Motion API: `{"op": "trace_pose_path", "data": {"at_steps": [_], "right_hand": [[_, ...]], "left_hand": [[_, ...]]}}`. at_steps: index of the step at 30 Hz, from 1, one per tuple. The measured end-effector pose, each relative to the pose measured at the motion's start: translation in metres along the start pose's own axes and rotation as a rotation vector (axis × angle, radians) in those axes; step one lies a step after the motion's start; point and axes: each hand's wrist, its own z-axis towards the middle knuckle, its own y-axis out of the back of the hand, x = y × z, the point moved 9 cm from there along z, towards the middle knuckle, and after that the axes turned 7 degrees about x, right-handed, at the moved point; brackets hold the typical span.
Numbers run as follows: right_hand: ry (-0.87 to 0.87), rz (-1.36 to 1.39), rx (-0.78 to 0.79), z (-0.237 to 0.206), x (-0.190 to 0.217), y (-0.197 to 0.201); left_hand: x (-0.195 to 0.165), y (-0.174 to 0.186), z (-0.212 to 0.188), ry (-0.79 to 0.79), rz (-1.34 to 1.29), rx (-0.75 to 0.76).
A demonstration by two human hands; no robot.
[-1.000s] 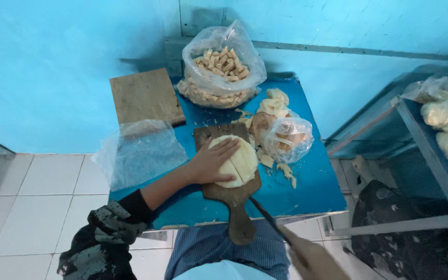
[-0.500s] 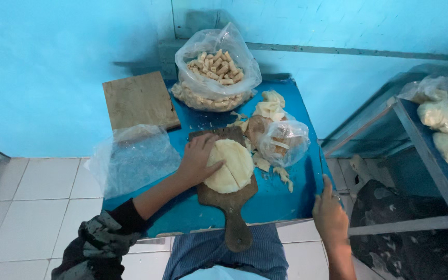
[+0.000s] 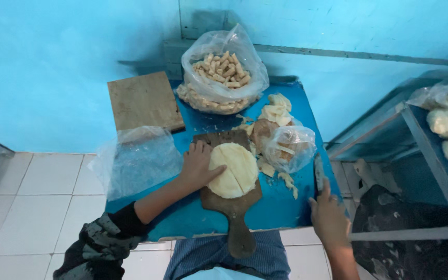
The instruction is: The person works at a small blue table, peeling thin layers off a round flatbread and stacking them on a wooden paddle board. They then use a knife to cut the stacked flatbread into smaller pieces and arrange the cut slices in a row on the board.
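Dough: one pale round disc [image 3: 233,169] lying on the board [image 3: 230,194], near the middle of the blue desk [image 3: 281,207]; a cut line runs across it.
Left hand: the left hand [image 3: 198,166] lies flat at the disc's 9 o'clock edge, fingers spread and pressing on it — nothing gripped.
Right hand: the right hand [image 3: 329,220] is at the desk's 4 o'clock corner, closed around the handle of a knife [image 3: 319,174] whose blade points to 12 o'clock.
Handling: the disc looks soft and light, likely to bend or tear if lifted by one edge — best held flat from above or lifted with the whole palm under it.
Board: one dark wooden board with a handle pointing to 6 o'clock; stiff, and the handle is the place to grip.
Count: one disc, one knife, two boards — the second board [image 3: 143,101] at 10 o'clock is bare.
Bags: three clear ones — a bag of sticks [image 3: 223,70] at 12 o'clock, a small bag [image 3: 289,148] at 2 o'clock, a flat bag [image 3: 138,161] at 9 o'clock.
Scraps: loose offcuts [image 3: 276,109] between the two right-hand bags.
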Motion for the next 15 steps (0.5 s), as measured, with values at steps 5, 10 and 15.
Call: {"op": "trace_pose_path", "data": {"at_steps": [5, 10, 15], "right_hand": [[0.457, 0.14, -0.237, 0.004, 0.076, 0.058], [1.072, 0.409, -0.02, 0.043, 0.207, 0.062], [1.277, 0.269, 0.373, 0.078, 0.278, 0.031]], "left_hand": [[0.006, -0.007, 0.009, 0.058, -0.096, 0.029], [0.014, -0.019, 0.02, 0.132, -0.217, 0.116], [0.008, -0.004, 0.022, -0.041, -0.358, -0.066]]}}
